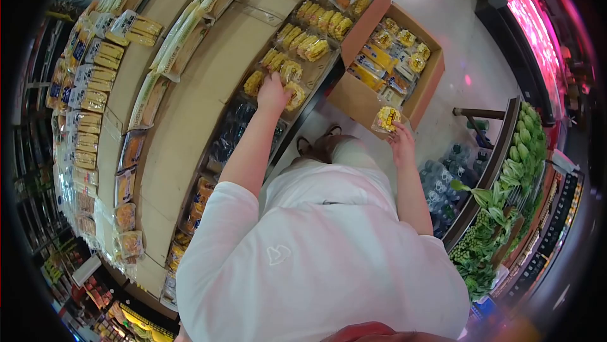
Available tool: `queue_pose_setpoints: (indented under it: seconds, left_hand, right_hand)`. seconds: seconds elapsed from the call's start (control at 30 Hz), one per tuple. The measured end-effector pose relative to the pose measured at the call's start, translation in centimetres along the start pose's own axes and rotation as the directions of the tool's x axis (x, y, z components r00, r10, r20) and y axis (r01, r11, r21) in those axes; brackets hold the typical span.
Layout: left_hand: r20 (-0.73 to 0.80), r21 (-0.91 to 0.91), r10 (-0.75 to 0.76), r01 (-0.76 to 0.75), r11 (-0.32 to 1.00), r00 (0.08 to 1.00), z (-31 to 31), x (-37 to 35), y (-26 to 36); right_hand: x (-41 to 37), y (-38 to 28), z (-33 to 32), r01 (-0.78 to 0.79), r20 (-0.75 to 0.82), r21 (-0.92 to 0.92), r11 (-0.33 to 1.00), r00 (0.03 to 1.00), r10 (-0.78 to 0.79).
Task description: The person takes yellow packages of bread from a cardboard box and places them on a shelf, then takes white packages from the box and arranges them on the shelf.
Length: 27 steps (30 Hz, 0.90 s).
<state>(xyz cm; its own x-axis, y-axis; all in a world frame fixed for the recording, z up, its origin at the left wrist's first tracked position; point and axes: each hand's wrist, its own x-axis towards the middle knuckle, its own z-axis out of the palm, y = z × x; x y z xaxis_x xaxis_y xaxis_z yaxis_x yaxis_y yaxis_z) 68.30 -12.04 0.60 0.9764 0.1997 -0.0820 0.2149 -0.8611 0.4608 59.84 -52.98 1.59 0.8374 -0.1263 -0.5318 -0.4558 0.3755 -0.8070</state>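
Observation:
My left hand (273,94) is down among the yellow wrapped pastries at the front of the display shelf, its thumb against one wrapped pastry (295,97). Its fingertips are partly hidden by the packs around them. Rows of similar wrapped pastries (310,47) stand farther along the same shelf section. Over the near side of an open cardboard box (430,83), my right hand (402,143) pinches a clear-wrapped yellow pastry (387,118) by its edge. Inside the box lie more yellow pastries (406,38) and several flat packs (379,57).
Long bread packs (190,32) and other wrapped breads (95,98) line the tiered shelf (190,89) at left. At right, bottled water packs (436,181) sit below a stand of leafy greens (525,140). A pink-lit case (531,26) stands behind on the tiled floor (442,0).

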Motion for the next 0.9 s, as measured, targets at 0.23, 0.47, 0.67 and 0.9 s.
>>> queue_pose_setpoints:
  seconds: [0.23,0.47,0.67,0.9]
  left_hand:
    - [0.220,-0.210,-0.113,0.160,0.965,0.969,0.0,1.5,-0.2]
    - [0.184,-0.515,-0.127,0.206,0.832,0.975,3.9,3.6,-3.0]
    - [0.175,-0.346,-0.171,0.224,0.911,0.969,2.8,4.4,-1.6]
    - [0.169,-0.427,-0.192,0.248,0.870,0.967,3.1,4.8,-1.0]
  right_hand:
    - [-1.1,-0.1,-0.2,-0.023,-0.005,0.040,0.999,1.000,0.024]
    - [-2.1,-0.6,-1.6,-0.044,-0.024,0.055,0.997,0.999,0.046]
    - [-2.2,-0.7,-2.7,-0.061,-0.027,0.087,0.994,0.998,0.064]
    - [-1.8,-1.8,-2.2,-0.063,-0.026,0.085,0.994,0.998,0.065]
